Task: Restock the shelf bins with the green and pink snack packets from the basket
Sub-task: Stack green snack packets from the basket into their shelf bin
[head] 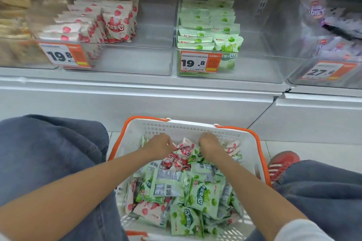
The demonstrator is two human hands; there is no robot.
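Note:
A white basket with orange handles [195, 126] stands on the floor between my knees, full of green snack packets [203, 195] and pink snack packets [183, 152]. My left hand [158, 146] and my right hand [209, 146] are both at the basket's far end, knuckles up. Their fingers curl down into the pile and close on packets; the fingertips are hidden, so the colours held cannot be told. On the shelf above, a clear bin [137, 58] holds pink packets [115, 25] on its left side. The clear bin [254, 64] beside it holds stacked green packets [207, 25] on its left side.
Each bin front carries a 19.8 price tag [199, 62]. A bin with purple packets [333, 25] stands at the far right, and one with brown packets [13, 15] at the far left. My jeans-clad knees flank the basket; a red shoe [282, 164] sits right of it.

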